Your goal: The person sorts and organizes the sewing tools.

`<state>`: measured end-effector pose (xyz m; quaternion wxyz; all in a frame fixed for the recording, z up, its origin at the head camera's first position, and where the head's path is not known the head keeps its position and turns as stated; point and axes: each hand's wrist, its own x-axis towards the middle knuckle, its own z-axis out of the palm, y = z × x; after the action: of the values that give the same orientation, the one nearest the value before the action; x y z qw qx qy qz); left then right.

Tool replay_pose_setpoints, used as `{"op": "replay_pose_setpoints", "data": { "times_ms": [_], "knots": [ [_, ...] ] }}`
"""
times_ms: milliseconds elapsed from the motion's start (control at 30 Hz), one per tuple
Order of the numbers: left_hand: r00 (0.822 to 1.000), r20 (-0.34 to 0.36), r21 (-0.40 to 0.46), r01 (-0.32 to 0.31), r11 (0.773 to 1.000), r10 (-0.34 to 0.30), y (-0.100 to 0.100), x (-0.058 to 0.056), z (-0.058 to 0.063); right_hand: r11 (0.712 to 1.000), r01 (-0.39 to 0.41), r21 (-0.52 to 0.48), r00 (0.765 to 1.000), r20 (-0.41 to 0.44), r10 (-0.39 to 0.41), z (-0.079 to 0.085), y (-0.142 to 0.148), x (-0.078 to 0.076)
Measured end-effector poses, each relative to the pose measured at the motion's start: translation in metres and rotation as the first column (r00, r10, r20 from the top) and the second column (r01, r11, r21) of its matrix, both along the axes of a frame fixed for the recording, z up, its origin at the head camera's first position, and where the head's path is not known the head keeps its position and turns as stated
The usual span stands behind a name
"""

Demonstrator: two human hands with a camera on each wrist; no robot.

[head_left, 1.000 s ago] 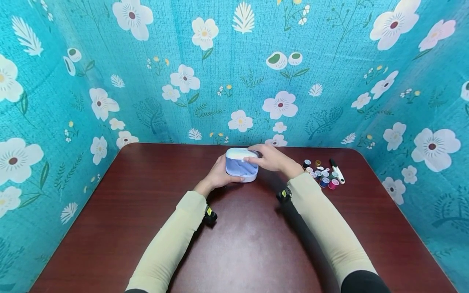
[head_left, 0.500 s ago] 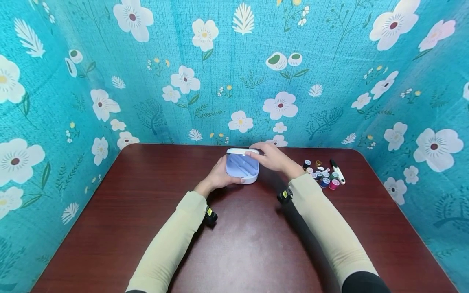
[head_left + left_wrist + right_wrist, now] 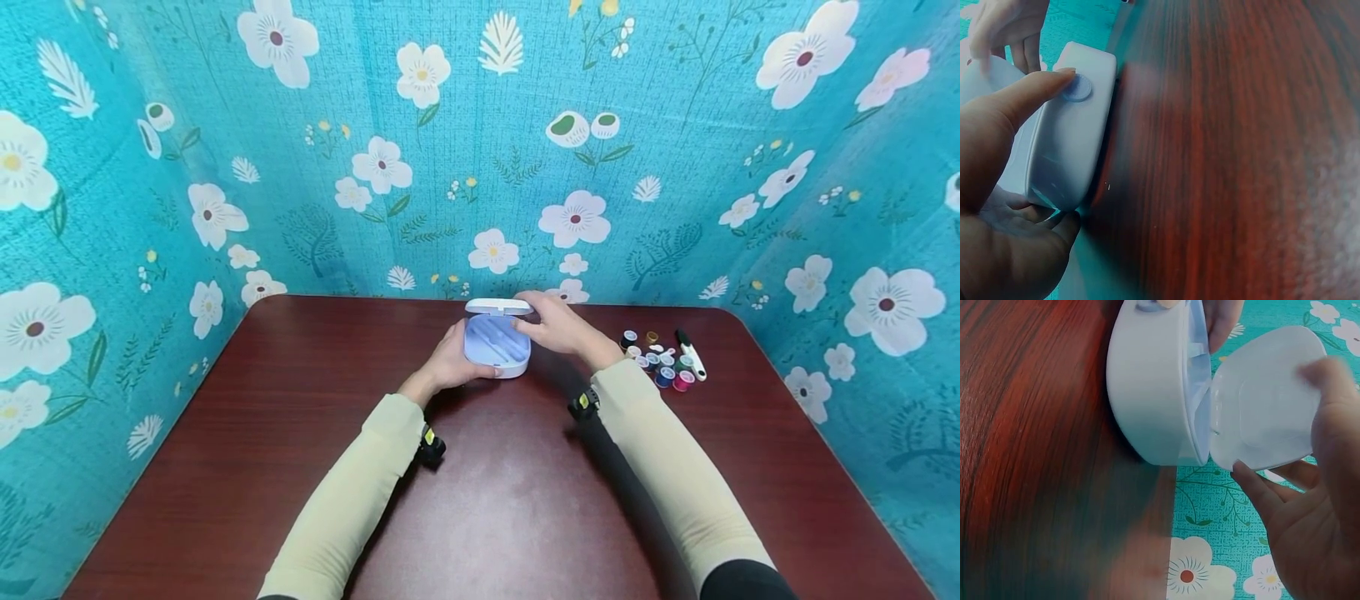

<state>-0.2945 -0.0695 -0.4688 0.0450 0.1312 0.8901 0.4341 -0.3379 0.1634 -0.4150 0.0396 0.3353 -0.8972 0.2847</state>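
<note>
A white box point(image 3: 497, 354) with a lavender, divided interior stands on the far part of the table. Its hinged lid point(image 3: 495, 306) is raised at the back. My left hand point(image 3: 452, 360) grips the box's left side, and in the left wrist view the thumb presses on the round button point(image 3: 1079, 89) at its front. My right hand point(image 3: 561, 327) holds the lid's right edge; in the right wrist view the fingers are behind the lid point(image 3: 1263, 403) and the blurred thumb is over its inner face. No loose thing can be made out in the compartments.
Several thread spools point(image 3: 664, 377) in different colours lie together to the right, beside small white pieces. Next to them is a slim white tool point(image 3: 694, 360) with a black end. A floral curtain point(image 3: 480, 167) rises behind the dark wooden table point(image 3: 300, 417).
The lid has swung up and back with my right hand, so the compartments show more fully. My left hand keeps its grip on the box.
</note>
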Motion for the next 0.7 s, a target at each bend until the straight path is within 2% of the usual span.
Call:
{"op": "replay_pose_setpoints", "data": {
  "times_ms": [467,567,700],
  "knots": [
    [1.000,-0.019,0.007,-0.001,1.000,0.001,-0.0004,0.0016,0.0001,1.000,0.019,-0.020,0.999,-0.042,-0.020,-0.0013,0.0003,-0.0024],
    [1.000,-0.020,0.009,-0.002,1.000,0.002,-0.0006,0.0017,0.0005,0.999,0.047,-0.014,0.998,-0.047,-0.047,-0.0018,-0.0010,-0.0033],
    [1.000,-0.030,0.004,0.007,1.000,-0.007,-0.0011,0.0023,0.0005,0.992,0.122,-0.018,0.991,-0.053,-0.123,-0.0031,-0.0028,-0.0040]
  ]
}}
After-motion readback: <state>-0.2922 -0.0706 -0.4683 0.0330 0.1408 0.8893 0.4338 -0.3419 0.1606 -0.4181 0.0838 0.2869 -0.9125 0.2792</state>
